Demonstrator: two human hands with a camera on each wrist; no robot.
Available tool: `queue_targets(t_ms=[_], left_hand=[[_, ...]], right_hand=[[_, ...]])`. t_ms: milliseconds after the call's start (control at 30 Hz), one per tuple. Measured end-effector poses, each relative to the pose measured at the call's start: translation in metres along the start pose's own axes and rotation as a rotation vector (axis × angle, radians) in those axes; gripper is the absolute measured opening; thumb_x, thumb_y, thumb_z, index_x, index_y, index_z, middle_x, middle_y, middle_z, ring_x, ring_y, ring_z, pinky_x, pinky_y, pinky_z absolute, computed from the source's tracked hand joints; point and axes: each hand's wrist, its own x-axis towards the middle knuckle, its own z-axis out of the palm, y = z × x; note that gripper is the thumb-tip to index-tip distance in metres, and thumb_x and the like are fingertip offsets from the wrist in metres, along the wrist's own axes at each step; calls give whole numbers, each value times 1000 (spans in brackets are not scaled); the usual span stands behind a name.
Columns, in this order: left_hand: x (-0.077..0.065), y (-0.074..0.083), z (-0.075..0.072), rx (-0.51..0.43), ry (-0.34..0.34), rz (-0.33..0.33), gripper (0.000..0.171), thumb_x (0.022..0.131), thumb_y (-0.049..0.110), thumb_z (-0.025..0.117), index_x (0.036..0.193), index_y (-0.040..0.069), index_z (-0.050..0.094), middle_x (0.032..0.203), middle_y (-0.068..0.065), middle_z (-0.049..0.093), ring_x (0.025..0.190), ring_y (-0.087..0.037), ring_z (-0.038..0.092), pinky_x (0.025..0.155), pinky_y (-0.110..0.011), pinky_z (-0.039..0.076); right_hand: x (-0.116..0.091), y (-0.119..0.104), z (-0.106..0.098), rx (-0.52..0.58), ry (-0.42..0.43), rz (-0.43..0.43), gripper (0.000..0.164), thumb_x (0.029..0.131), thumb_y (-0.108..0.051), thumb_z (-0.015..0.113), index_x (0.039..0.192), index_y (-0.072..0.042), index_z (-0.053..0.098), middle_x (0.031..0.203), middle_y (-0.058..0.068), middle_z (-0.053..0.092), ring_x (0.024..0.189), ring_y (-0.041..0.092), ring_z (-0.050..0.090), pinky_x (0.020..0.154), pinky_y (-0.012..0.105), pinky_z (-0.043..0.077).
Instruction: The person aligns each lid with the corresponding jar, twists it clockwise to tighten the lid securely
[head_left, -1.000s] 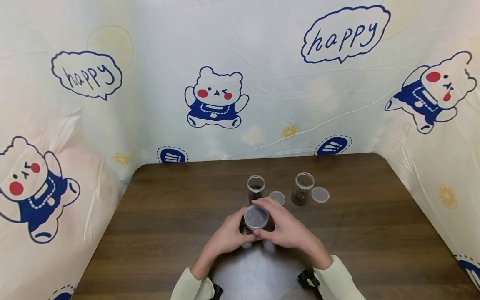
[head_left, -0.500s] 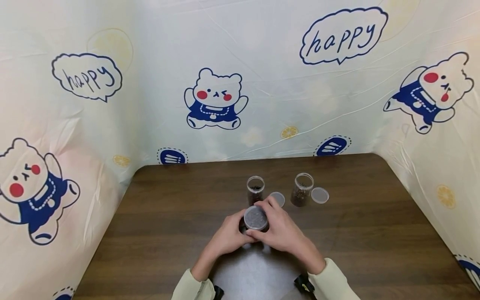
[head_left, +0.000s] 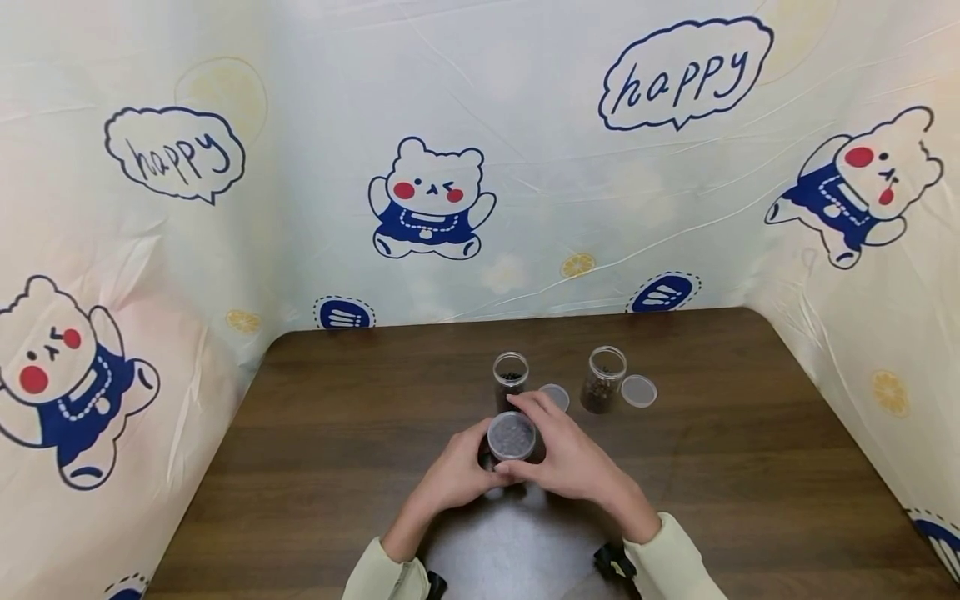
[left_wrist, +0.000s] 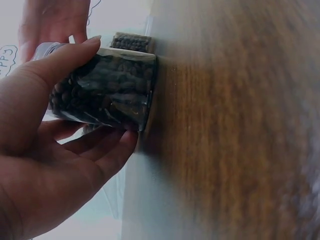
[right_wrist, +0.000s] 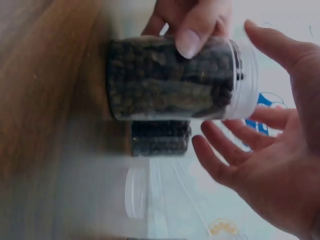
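A clear jar of dark beans [right_wrist: 170, 80] stands upright on the table, its translucent lid [head_left: 512, 435] on top. My left hand [head_left: 459, 468] grips the jar's body, thumb on one side and fingers [left_wrist: 120, 155] round the other. Around the lid, my right hand [head_left: 566, 450] is spread in a loose curve. A gap shows between its thumb and the lid in the right wrist view; whether a finger behind the lid touches it, I cannot tell.
Two lidless jars of dark contents, a left one [head_left: 512, 371] and a right one [head_left: 606, 383], stand behind the hands. One loose lid [head_left: 639, 391] lies beside the right jar, another lid [head_left: 556, 395] between them. A printed cloth [head_left: 540, 167] surrounds the wooden table [head_left: 360, 400].
My right hand's fingers drew in close to the lid half a second ago and have since spread apart from it. My left hand keeps its grip, and the jar stays in place.
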Motion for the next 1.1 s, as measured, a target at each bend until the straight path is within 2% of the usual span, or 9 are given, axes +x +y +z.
queue_targets(t_ms=[133,300,467,633,767,867,967,1100], left_hand=[[-1,0,1,-6,4,10,72,82,29,92,144,17,58,129,0,72,118,-17,67,102,-38,54],[0,1,1,3,11,7,72,81,31,92,144,19,58,128,0,72,117,-16,68,101,-38,55],[1,2,2,15,27,-13,70,80,31,93,142,17,62,123,0,75,112,-16,70,96,-36,56],[1,4,5,13,70,-21,66,76,27,95,136,15,68,117,-1,78,106,-15,72,92,-32,57],[0,5,7,36,113,-33,59,72,25,96,127,18,73,109,2,79,99,-12,72,86,-28,57],[0,5,7,51,117,-36,58,71,25,96,124,20,74,107,3,79,96,-11,71,85,-27,56],[0,5,6,48,92,-28,61,71,25,97,126,18,73,110,2,79,99,-13,72,87,-28,57],[-1,4,5,34,47,-20,68,73,26,97,134,16,68,116,1,77,106,-14,71,93,-31,56]], right_hand=[[-1,4,-5,-21,-24,-53,78,87,-34,88,154,-16,52,150,4,58,134,23,60,107,46,52],[-1,5,-5,-38,-38,-61,74,88,-34,86,151,-12,55,146,6,61,131,25,61,106,48,52],[0,5,-2,-58,-12,-52,73,87,-35,88,148,-8,58,133,2,63,114,17,64,96,39,55],[0,0,6,-85,62,-35,70,83,-35,91,139,-3,64,113,2,58,95,12,60,84,29,55],[0,-6,14,-142,142,32,64,78,-41,93,125,-6,68,105,1,56,85,13,61,76,28,54],[1,-10,17,-203,164,88,64,75,-48,92,116,-8,66,101,2,55,79,14,61,71,29,54],[1,-12,14,-218,130,112,66,74,-54,91,115,-9,65,101,1,53,78,14,59,70,30,54],[-1,-8,5,-138,27,91,72,79,-52,90,131,-9,64,109,-1,52,86,10,58,78,30,54]])
